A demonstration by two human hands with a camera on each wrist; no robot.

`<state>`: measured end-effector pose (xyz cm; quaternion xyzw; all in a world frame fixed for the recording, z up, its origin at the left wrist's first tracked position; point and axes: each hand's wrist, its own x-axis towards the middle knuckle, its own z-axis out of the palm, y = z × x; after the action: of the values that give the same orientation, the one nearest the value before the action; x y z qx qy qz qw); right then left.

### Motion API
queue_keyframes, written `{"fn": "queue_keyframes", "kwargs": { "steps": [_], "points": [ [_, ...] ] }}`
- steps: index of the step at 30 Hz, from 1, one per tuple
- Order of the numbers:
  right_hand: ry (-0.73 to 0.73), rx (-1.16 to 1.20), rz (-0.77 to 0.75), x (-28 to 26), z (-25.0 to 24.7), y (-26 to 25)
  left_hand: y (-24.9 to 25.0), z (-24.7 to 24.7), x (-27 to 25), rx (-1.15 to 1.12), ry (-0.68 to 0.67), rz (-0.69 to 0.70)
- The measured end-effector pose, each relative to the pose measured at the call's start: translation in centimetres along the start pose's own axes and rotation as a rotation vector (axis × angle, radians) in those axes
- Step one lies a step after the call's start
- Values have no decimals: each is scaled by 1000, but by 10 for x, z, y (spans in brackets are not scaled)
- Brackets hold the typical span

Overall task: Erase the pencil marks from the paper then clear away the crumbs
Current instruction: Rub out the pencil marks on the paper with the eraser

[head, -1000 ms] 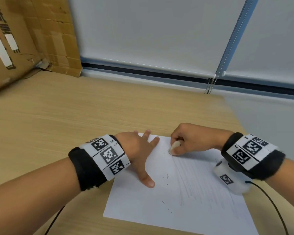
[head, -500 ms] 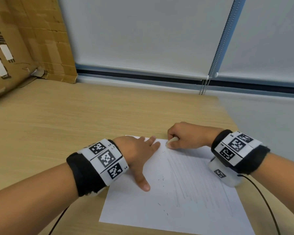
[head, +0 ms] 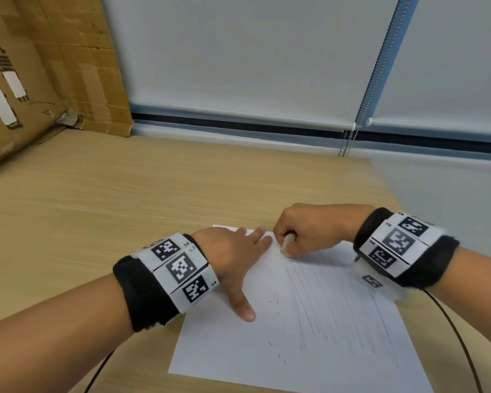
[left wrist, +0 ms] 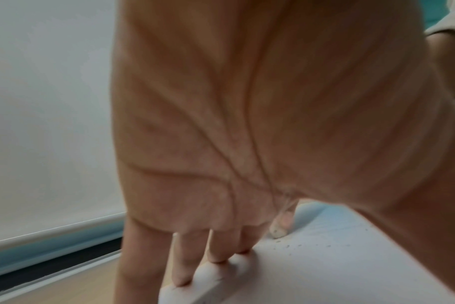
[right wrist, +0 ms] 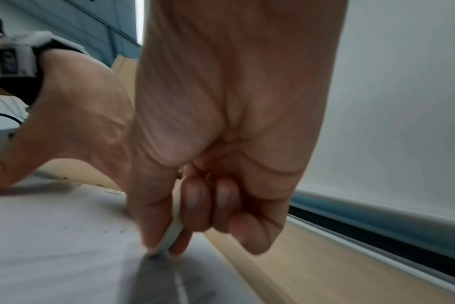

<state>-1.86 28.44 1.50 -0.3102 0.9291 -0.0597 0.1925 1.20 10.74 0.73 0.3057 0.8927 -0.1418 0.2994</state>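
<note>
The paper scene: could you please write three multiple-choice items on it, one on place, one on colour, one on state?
1. Where does the left hand rest?
A. on the paper's left part
B. on the cardboard
C. off the desk

2. What colour is the eraser?
A. pink
B. white
C. blue

3. How is the right hand?
A. flat and open
B. pinching the eraser
C. holding a pencil

Answers: 1 A, straight fingers press the sheet; 2 B, a white tip shows between the fingers; 3 B, thumb and fingers curl round it.
</note>
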Motion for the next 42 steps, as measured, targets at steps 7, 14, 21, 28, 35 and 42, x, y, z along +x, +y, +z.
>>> {"fn": "queue_keyframes", "kwargs": {
  "steps": [7, 14, 21, 28, 35, 42],
  "points": [
    [32, -11, -3, 0, -2, 0, -1, 2, 2, -2, 7, 1],
    [0, 31, -9, -6, -1, -5, -2, 2, 3, -12, 10, 10],
    [-92, 28, -29, -12, 1, -13, -2, 2, 3, -19, 17, 15],
    [-163, 42, -26, -18, 2, -23, -1, 2, 3, -31, 18, 11],
    [-90, 43, -28, -18, 8, -26, -1, 1, 2, -31, 17, 28],
    [-71, 83, -3, -24, 4, -23, 0, 0, 2, -15, -1, 23]
  ]
}}
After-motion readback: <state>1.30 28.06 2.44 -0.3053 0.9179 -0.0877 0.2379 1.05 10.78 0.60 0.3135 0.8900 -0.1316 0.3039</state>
